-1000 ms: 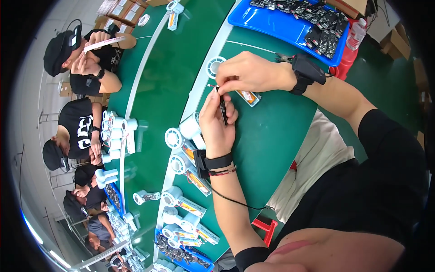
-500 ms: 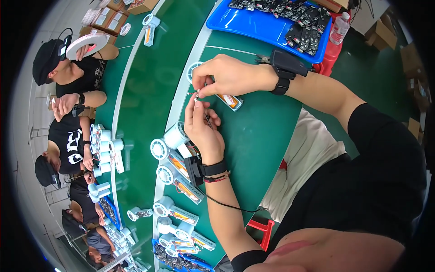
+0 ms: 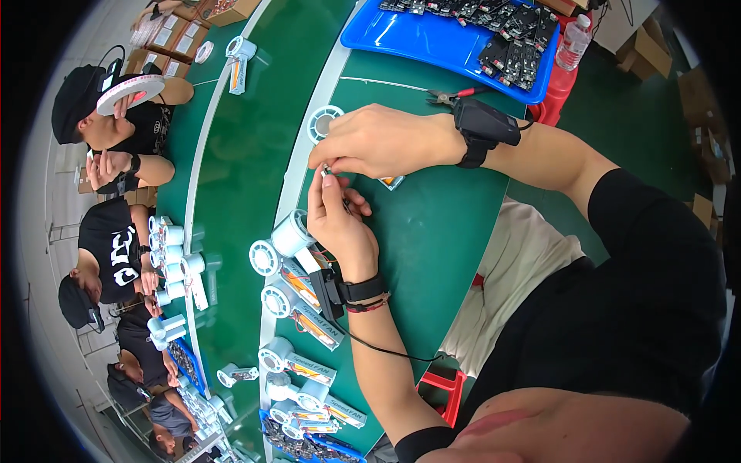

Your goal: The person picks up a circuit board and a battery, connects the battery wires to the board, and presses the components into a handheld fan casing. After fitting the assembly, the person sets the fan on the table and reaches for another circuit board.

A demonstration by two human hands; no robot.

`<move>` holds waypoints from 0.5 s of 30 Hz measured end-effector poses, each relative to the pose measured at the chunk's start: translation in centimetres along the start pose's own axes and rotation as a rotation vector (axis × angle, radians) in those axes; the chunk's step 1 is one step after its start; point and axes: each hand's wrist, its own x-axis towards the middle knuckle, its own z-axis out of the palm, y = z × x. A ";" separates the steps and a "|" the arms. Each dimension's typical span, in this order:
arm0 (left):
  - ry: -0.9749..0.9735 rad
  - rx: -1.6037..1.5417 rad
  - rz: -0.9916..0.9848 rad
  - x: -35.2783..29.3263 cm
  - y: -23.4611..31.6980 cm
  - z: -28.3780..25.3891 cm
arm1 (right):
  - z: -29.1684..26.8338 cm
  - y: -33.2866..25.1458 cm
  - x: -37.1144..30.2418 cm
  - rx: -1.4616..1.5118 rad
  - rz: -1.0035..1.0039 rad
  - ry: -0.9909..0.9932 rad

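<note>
My left hand (image 3: pixel 345 231) is closed, with thumb and forefinger pinching a small part with a silvery end (image 3: pixel 326 170); a dark piece of it shows between the curled fingers. Right above, my right hand (image 3: pixel 378 143) has its fingers bent down to the same spot, thumb against forefinger. What those fingertips grip is hidden behind the hand. Beneath the right hand lies a pale blue handheld fan, its round head (image 3: pixel 324 122) beyond the knuckles and most of its body covered. Near my left wrist, more pale blue fans (image 3: pixel 282 299) with opened handles and orange insides lie on the green bench (image 3: pixel 432 239).
Red-handled cutters (image 3: pixel 455 96) lie beyond my right wrist. A blue tray (image 3: pixel 417 40) of black circuit boards and a water bottle (image 3: pixel 573 44) stand farther up. Across a green belt (image 3: pixel 231 162), several people work beside grouped fan bodies (image 3: pixel 176 255). Another board tray (image 3: pixel 340 446) is at the bottom.
My right hand has turned over the left fingertips, covering the thin wire and white connector seen before and more of the fan body. The cutters show more fully now.
</note>
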 end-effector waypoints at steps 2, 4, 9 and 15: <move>0.001 -0.007 -0.006 0.1 0.0 0.0 | 0.0 0.0 -0.1 -0.050 -0.020 -0.007; 0.007 -0.019 -0.015 0.1 0.0 -0.1 | -0.1 -0.1 -0.1 -0.084 -0.042 -0.004; 0.014 -0.039 -0.020 -0.1 -0.2 -0.1 | 0.1 0.0 -0.2 -0.120 -0.065 0.007; 0.024 -0.002 0.007 0.0 -0.1 -0.8 | 0.5 -0.2 -0.1 -0.079 -0.028 -0.006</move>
